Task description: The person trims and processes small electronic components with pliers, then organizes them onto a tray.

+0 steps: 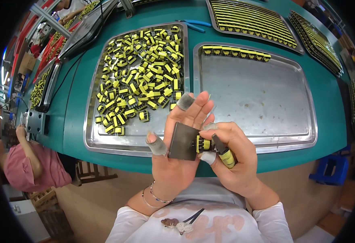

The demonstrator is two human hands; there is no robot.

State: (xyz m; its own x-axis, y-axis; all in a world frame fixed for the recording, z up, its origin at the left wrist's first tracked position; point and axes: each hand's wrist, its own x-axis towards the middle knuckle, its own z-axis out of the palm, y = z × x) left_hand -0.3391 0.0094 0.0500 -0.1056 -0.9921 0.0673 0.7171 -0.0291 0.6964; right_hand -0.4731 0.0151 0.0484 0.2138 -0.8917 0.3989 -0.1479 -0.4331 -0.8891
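My left hand (174, 168) is palm up, with a dark square plate (182, 141) lying across the palm and lower fingers, the thumb along its edge. Pinched in my right hand (242, 156) is a small yellow-and-black transformer (203, 144), its pins toward the plate's right edge. Whether the pins touch the plate I cannot tell. A dark tool with a yellow-wrapped handle (227, 158) is also tucked in the right hand, its working end hidden. Grey and white finger covers sit on several fingertips. Both hands are just in front of the trays.
At left a metal tray (89, 133) holds a loose heap of transformers. The right tray (258, 101) has one row along its far edge. Filled trays (254, 24) stand behind, near blue-handled pliers (195, 25). A co-worker in pink (34, 166) sits left; a blue stool (331, 168) stands right.
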